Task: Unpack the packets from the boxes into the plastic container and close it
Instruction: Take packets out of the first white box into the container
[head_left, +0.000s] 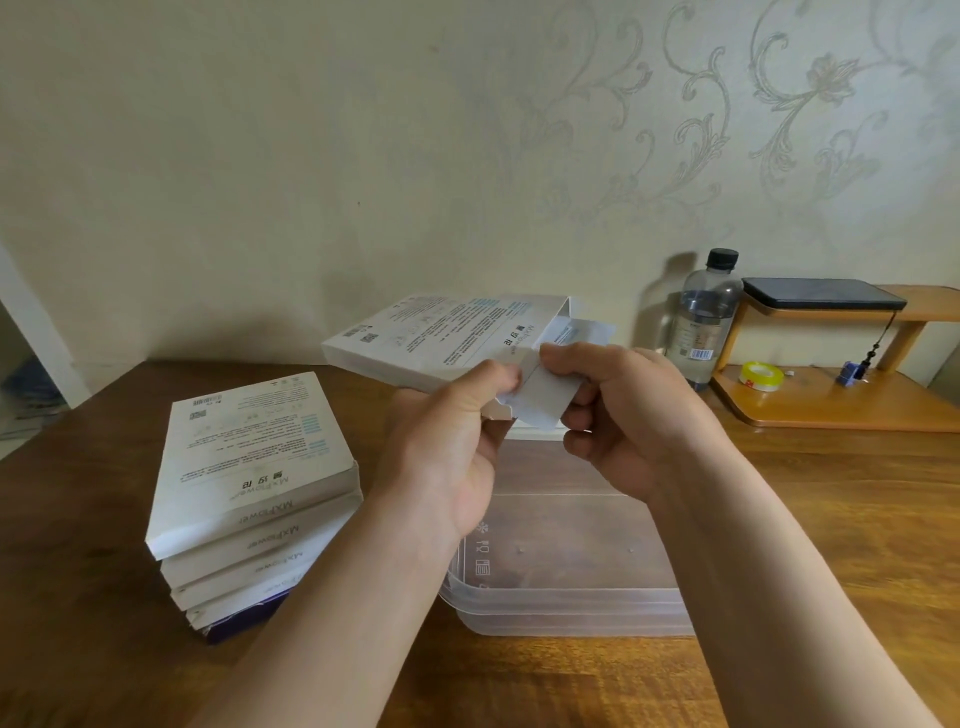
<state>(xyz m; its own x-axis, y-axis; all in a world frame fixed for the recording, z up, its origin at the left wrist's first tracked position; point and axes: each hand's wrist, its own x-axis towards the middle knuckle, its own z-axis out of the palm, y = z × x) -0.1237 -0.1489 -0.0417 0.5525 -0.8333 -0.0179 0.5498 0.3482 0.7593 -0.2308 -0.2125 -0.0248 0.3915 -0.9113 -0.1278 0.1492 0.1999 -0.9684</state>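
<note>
A white box is hanging in the air above the far end of the plastic container, printed face up and open end pointing right. Something pale is poking out of that open mouth, but whether it is a packet or a second flap is hard to make out, and the inside of the box is hidden. The hands are covering the container's far rim, so whether a lid is lying on it cannot be told. Through its cloudy walls only the brown of the bench is showing.

The container is sitting on the bench under both forearms, with its near wall well back from the bench's front edge. Just to its left a stack of boxes is leaning slightly, with white ones on top and a dark purple one at the bottom, partly hidden. A strip of bare wood is showing between the container and a wooden shelf at the right. The shelf is carrying a roll of tape and, on its upper tier, a dark flat object that is cut off by nothing but too dim to name. A capped bottle is standing by the wall next to it.

The left hand is gripping the box's near corner, thumb on top and fingers curled underneath. The right hand is pinching the opened end flap between thumb and bent fingers. Both wrists are raised and both forearms are reaching in from the lower edge.
</note>
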